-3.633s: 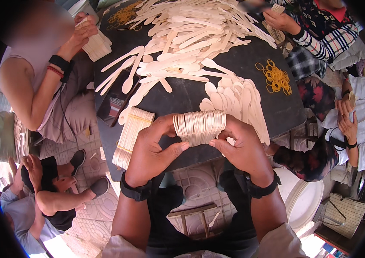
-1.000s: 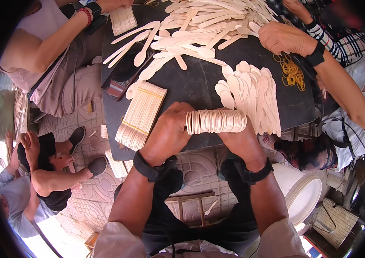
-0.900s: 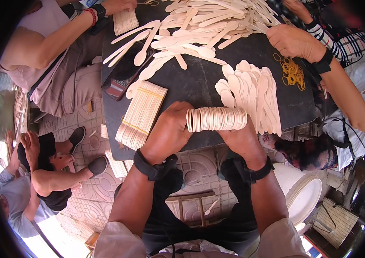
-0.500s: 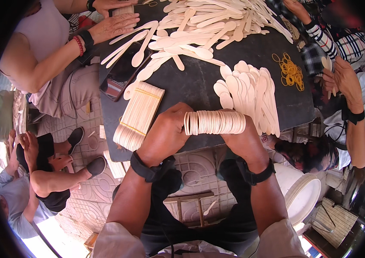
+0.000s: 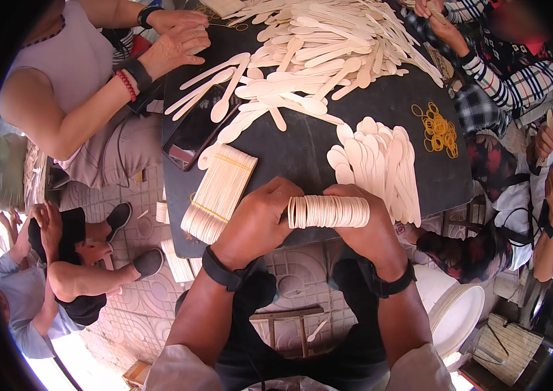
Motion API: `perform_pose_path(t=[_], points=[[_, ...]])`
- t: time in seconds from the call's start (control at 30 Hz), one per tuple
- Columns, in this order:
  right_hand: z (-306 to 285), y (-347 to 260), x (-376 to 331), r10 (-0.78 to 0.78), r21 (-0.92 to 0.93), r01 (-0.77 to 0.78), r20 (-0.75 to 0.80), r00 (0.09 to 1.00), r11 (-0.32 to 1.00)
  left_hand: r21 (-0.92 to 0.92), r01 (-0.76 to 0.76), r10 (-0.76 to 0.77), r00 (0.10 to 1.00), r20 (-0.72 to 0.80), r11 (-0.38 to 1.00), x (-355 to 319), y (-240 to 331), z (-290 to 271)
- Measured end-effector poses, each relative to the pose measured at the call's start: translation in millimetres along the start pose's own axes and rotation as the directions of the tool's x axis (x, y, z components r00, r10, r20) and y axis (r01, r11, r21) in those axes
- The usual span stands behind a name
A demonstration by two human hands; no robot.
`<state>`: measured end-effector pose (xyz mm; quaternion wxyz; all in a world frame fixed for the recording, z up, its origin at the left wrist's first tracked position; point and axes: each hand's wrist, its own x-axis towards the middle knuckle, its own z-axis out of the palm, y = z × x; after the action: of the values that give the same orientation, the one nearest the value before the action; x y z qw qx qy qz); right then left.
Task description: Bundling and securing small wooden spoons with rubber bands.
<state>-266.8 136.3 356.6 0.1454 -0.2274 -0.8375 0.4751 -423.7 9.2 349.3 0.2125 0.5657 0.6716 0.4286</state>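
Between my two hands, at the table's near edge, is a row of wooden spoons [image 5: 328, 213] packed side by side, their rounded ends facing me. My left hand [image 5: 258, 212] closes on the row's left end, and my right hand [image 5: 362, 218] closes on its right end; most of the fingers are hidden behind it. Left of my left hand lies a bundle of wooden sticks or spoons [image 5: 222, 190] with yellow rubber bands around it. Just beyond my right hand, loose wooden spoons [image 5: 384, 163] lie fanned together on the dark table [image 5: 289, 153].
A large pile of wooden spoons [image 5: 335, 42] covers the table's far side. Yellow rubber bands [image 5: 438, 130] lie at right, and a dark phone [image 5: 188, 133] at left. Co-workers' hands [image 5: 175, 42] are at the far left; others sit at right. A white bucket [image 5: 462, 313] stands below right.
The row between my hands looks slightly shorter and tighter. The view has shifted a little. The far-left co-worker's hands have come together; a co-worker's hands at right have moved lower and outward.
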Motion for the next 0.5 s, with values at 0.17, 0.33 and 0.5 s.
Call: perform_pose_path(t=[0.17, 0.33, 0.5], points=[[-12.5, -15.5, 0.6, -0.116, 0.004, 0.117, -0.082, 0.99, 0.993, -0.04, 0.157, -0.157, 0.987, -0.015, 0.987, -3.3, 20.4, -20.7], [-8.3, -20.0, -0.8, -0.087, 0.111, 0.092, -0.049, 0.995, 0.99, -0.184, -0.047, 0.036, 0.997, -0.061, 0.982, -7.8, 15.7, -22.4], [-16.6, -24.9, -8.2, 0.066, 0.21, -0.07, 0.025, 0.998, 0.975, -0.281, -0.015, -0.001, 0.998, -0.058, 0.96, -8.5, 26.8, -19.1]])
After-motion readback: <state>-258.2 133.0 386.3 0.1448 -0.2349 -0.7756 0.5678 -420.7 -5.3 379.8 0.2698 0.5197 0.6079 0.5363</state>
